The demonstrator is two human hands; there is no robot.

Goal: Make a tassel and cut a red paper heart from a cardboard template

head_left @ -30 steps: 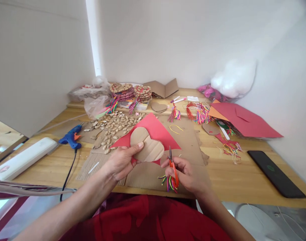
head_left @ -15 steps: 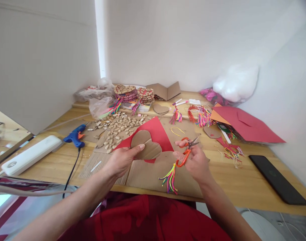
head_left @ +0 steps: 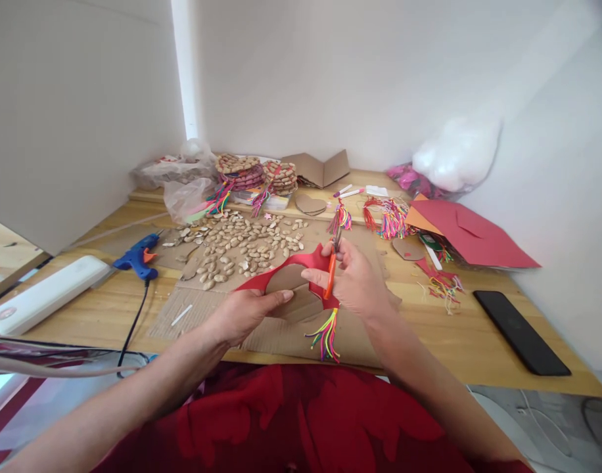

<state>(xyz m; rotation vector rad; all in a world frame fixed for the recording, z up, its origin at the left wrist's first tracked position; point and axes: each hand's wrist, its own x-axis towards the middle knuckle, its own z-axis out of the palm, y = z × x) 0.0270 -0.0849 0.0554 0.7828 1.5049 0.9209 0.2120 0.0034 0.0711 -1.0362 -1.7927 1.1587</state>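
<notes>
My left hand (head_left: 244, 312) grips a brown cardboard heart (head_left: 301, 303) and a sheet of red paper (head_left: 303, 261) together, thumb on top of the cardboard. The paper lies behind the heart and shows past its far and right edges. My right hand (head_left: 357, 279) holds orange-handled scissors (head_left: 331, 270) with the blades pointing up and away from me. Its fingers are at the paper's right edge; whether they pinch it is hard to make out. Just below lies a multicoloured string tassel (head_left: 325, 335) on the cardboard sheet (head_left: 276, 338).
Peanuts (head_left: 242, 246) are spread beyond my hands. A blue glue gun (head_left: 138, 256) and a white power bank-like block (head_left: 49, 295) lie left. At right are a black phone (head_left: 520, 332) and red sheets (head_left: 473, 233). Peanut-covered stacks (head_left: 236, 174) stand at the back.
My right hand and the scissors have moved left to the paper's right edge, and the blades now point upward. The red paper has bent and the heart has tilted. The camera view has shifted slightly.
</notes>
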